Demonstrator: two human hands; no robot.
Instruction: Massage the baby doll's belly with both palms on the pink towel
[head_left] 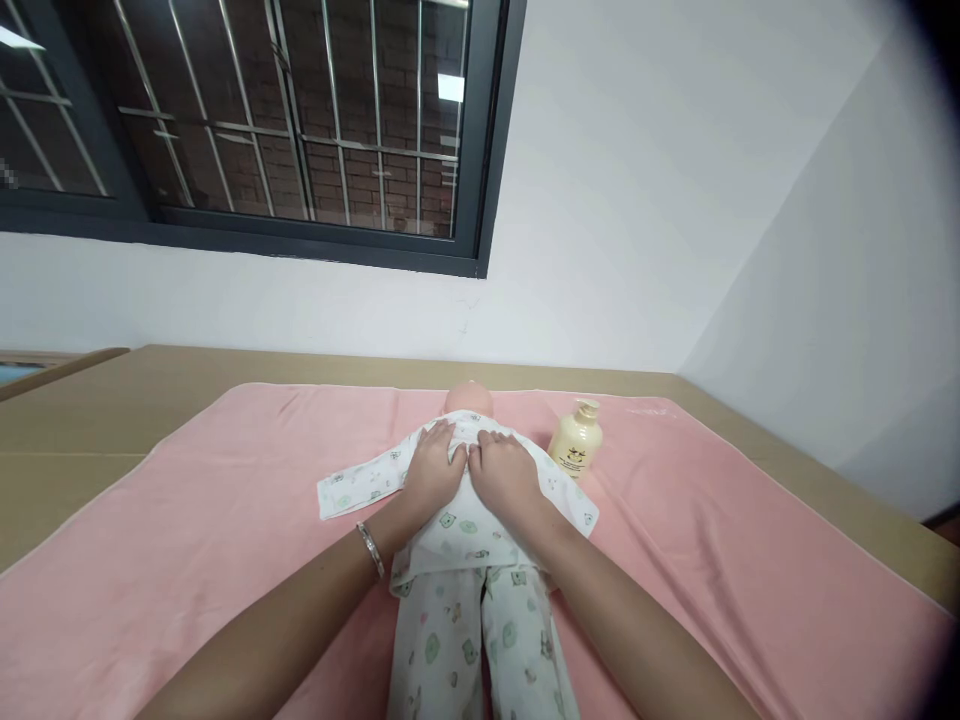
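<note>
A baby doll, its smooth pink head [470,398] at the far end, lies on its back on a pink sheet [247,560]. It wears a white printed top [459,535] and matching trousers [439,640]. My left hand [435,468] rests on the chest of the top, fingers laid out over the cloth. Beside it, my right hand [504,472] lies on the other side of the chest, also open. The two thumbs nearly meet at the middle. One sleeve [360,488] stretches out to the left; the right sleeve [574,503] slants down past my right wrist.
A cream pump bottle [576,440] stands on the sheet just right of the doll's shoulder. The sheet covers a tan padded surface [97,410] that reaches a white wall [600,250]. Above is a dark-framed barred window [484,180].
</note>
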